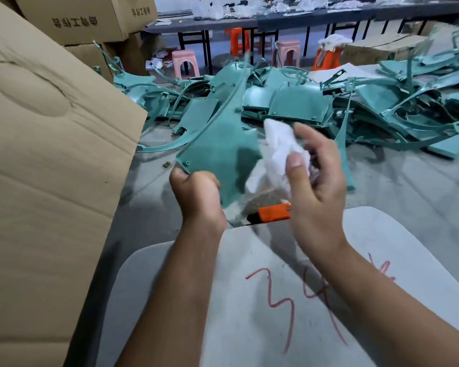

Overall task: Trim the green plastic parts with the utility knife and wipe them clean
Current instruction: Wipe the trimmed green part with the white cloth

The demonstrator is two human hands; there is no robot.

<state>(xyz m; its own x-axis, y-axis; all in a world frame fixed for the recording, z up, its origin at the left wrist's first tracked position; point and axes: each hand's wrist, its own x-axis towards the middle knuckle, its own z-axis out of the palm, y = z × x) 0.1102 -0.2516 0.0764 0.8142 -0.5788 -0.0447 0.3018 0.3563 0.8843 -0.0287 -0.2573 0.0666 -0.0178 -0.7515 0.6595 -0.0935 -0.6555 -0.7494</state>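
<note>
The left hand (196, 193) clamps its grip on the lower corner of a flat green plastic panel (217, 144), holding it upright in front of the body so its face is exposed. The right hand (316, 181) pinches a crumpled white cloth (278, 152) against the panel's right edge, apparently to wipe it. An orange utility knife (273, 212) lies below on the floor, set aside but within reach, and more green plastic parts (300, 102) are heaped beyond.

cardboard boxes (45, 154), pink stool (184, 63), orange stools (239, 41)
</note>
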